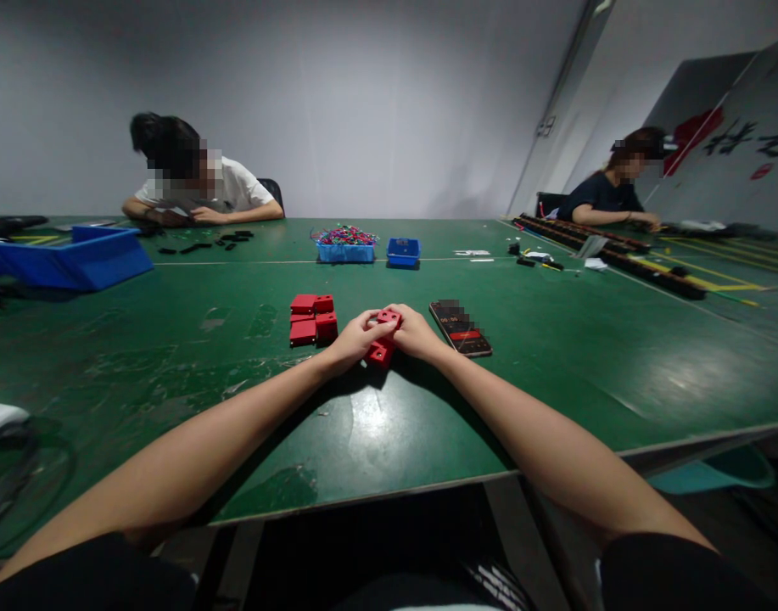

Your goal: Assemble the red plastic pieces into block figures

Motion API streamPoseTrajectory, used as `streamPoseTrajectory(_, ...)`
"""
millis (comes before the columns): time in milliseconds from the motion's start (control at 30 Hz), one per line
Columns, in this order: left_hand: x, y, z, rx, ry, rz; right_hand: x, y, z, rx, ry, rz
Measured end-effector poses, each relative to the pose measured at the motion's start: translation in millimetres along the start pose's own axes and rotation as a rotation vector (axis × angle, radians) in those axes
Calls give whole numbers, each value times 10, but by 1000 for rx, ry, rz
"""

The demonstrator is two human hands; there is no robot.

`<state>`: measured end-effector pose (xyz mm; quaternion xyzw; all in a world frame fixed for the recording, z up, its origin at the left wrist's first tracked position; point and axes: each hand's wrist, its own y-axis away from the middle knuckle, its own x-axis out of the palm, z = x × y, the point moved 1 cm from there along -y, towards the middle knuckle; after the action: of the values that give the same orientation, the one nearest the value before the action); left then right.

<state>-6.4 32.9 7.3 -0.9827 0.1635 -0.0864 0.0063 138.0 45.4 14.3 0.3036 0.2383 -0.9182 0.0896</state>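
Note:
Both my hands meet over the middle of the green table [541,339]. Red blocks with small holes [381,351] are between them, partly covered by my fingers; I cannot tell whether they are joined. My left hand [356,336] is closed on the left side of the blocks, its thumb lying across them. From the other side my right hand [414,329] wraps round the upper block. Just left of my left hand sits a group of several similar red blocks [304,331], set close together. A phone [460,327] with a lit screen lies right of my right hand.
Farther back stand a blue tray heaped with colourful small pieces [345,248] and a smaller blue bin [403,252]. A large blue bin [76,259] is at left. Two people [236,191] [601,195] sit across the table. Long dark strips [618,255] lie at right.

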Motion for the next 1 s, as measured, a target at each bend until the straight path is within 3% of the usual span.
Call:
streamPoseTrajectory(267,55,17,-54,-27,-42,-103,-46,-15,-36,-6,8,55)
streamPoseTrajectory(433,68,18,-26,19,-59,-206,-174,-24,-7,117,-351,282)
streamPoseTrajectory(533,54,-3,8,54,-43,-249,-269,-18,39,193,-460,357)
streamPoseTrajectory(700,28,-51,56,89,-72,-349,-409,-44,-7,299,-308,229)
streamPoseTrajectory(867,14,-86,91,121,-122,-356,-467,-42,-33,262,-224,385)
streamPoseTrajectory(1000,12,-86,106,123,-136,-352,-494,-37,13,160,20,423)
